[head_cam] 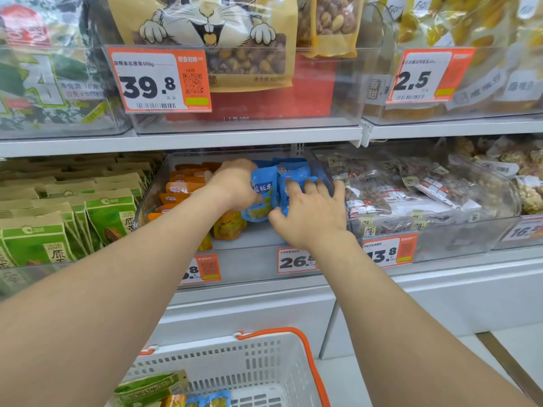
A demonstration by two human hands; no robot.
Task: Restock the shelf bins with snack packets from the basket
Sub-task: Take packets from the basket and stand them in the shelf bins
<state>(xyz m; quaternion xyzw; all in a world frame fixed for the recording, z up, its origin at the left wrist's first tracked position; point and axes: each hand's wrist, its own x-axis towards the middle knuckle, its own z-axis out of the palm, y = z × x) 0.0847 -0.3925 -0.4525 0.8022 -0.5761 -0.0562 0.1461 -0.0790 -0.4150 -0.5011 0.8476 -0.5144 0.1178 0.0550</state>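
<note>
left hand with fingertips hidden behind blue packets, price tag half covered by right forearm, basket cut off by bottom edge, tag's fine print unreadable

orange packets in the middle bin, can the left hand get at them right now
Probably yes: the left hand is inside the same clear bin, right beside the orange packets, nothing between. It grips a blue packet, though, so it would need to release that first.
</note>
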